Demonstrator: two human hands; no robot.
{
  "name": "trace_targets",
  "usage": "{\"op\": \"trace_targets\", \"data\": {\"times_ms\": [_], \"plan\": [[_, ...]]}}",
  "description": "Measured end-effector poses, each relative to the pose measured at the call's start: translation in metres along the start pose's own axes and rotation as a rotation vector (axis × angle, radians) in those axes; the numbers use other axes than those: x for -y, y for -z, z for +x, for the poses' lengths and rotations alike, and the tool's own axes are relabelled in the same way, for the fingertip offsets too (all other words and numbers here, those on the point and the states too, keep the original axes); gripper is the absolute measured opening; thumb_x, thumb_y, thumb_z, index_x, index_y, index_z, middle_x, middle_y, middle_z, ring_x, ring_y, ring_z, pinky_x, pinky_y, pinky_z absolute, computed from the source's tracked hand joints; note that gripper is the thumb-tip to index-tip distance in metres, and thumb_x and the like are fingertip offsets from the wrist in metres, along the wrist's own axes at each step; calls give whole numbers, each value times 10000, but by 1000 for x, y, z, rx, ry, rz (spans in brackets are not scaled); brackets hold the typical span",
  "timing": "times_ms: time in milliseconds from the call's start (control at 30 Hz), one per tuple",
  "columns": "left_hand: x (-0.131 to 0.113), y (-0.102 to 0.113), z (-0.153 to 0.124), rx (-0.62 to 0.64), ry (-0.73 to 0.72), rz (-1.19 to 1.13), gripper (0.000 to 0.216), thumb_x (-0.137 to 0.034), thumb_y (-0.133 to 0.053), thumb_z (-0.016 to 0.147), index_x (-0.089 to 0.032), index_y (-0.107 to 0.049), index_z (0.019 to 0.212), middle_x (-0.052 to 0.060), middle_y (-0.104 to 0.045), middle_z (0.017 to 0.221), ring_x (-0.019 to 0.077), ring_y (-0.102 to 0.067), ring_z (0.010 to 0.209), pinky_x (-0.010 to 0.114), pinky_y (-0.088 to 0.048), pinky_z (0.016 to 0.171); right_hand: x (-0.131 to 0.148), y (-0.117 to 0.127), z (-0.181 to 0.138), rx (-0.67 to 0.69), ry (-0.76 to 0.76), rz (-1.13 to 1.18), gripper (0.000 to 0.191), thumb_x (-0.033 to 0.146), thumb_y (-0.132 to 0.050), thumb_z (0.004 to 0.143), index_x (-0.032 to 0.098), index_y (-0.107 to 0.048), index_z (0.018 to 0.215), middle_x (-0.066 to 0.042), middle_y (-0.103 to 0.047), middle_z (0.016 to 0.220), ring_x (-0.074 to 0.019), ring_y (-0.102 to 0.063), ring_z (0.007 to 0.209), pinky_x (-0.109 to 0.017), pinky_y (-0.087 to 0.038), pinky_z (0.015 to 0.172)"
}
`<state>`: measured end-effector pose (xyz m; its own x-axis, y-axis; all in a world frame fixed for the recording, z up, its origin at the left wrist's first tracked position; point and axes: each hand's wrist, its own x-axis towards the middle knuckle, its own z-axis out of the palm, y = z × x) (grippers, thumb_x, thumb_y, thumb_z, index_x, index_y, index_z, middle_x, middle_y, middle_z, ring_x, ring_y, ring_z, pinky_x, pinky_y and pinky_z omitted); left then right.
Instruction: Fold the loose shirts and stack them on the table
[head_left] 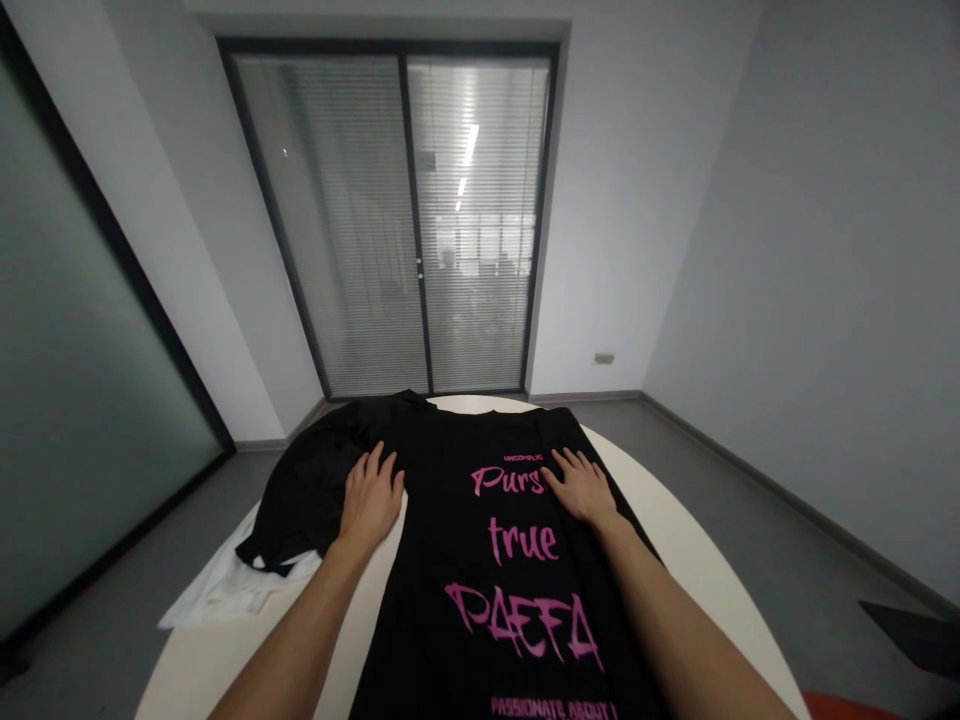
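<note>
A black T-shirt [450, 530] with pink lettering lies spread over the table, its right side folded inward over part of the print. My right hand [581, 485] rests flat on that folded strip, fingers spread, beside the top words. On the other side, my left hand [373, 497] lies with fingers apart at the shirt's left edge, where the black cloth bunches toward the far left. Neither hand grips the fabric. The shirt's near end runs out of the bottom of the view.
A white garment [225, 585] lies partly under the bunched black cloth at the table's left. The round white table [697, 560] has a curved edge on the right. Beyond it stand glass doors with blinds [480, 300]. A dark object [911, 635] shows at lower right.
</note>
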<state>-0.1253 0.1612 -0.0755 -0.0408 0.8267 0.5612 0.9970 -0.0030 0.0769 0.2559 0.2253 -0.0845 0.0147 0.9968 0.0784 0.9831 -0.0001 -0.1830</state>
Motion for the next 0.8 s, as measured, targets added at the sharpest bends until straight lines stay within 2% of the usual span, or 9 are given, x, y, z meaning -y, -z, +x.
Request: {"op": "trace_targets", "data": {"times_ms": [67,133,233,333,500,600,700,800], "plan": [[0,1,-1,18,-20,-16,362,-335,-441,981,-185,-721,1154,129,-458,1512,363,-432,1351,531,-355,1114,0,-1,1,-3,0,1,704,634,-296,974,234,-351,1551,-63,-296,1624,-283,-205,1508,-466,-157,1205],[1,-1,-4,25,-34,-2,358,-351,-443,982,-203,-758,1066,116,-454,1515,379,-405,1373,556,-325,1127,0,-2,1,-6,-1,2,699,630,-298,975,235,-353,1550,-64,-298,1623,-282,-206,1507,-465,-157,1205],[2,-6,-7,30,-40,31,399,-374,-422,993,-182,-717,1182,134,-429,1537,390,-377,1392,590,-299,1132,0,-1,1,-6,-3,1,694,626,-302,977,236,-355,1548,-63,-305,1620,-280,-209,1506,-463,-161,1204],[3,-9,-5,16,-14,5,469,-369,-405,1002,-131,-581,1366,157,-422,1540,377,-379,1393,572,-312,1135,0,-1,0,-13,-1,2,689,623,-309,978,234,-364,1544,-63,-310,1618,-282,-214,1504,-465,-162,1206],[3,-4,6,-58,117,-181,539,-318,-384,1009,-100,-382,1501,158,-349,1582,349,-448,1350,511,-402,1109,-1,-2,1,-15,-3,2,696,629,-303,976,231,-366,1544,-62,-304,1621,-280,-214,1505,-462,-161,1208],[6,2,14,-138,160,-330,610,-242,-435,973,-122,-279,1550,147,-254,1622,331,-408,1399,480,-394,1144,-1,-2,1,-17,-2,7,695,628,-307,974,233,-371,1542,-57,-306,1620,-279,-216,1506,-459,-163,1208],[9,8,22,-204,170,-462,639,-151,-452,928,-150,-294,1547,127,-257,1613,288,-348,1451,420,-355,1187,0,-2,1,-18,-4,11,695,625,-313,973,228,-374,1541,-62,-308,1619,-282,-217,1505,-462,-161,1208],[5,13,28,-224,155,-549,608,-112,-429,920,-154,-350,1522,126,-309,1581,267,-349,1452,414,-334,1201,0,-1,1,-16,-5,6,696,623,-312,974,226,-368,1543,-66,-302,1621,-282,-214,1506,-463,-160,1207]]}}
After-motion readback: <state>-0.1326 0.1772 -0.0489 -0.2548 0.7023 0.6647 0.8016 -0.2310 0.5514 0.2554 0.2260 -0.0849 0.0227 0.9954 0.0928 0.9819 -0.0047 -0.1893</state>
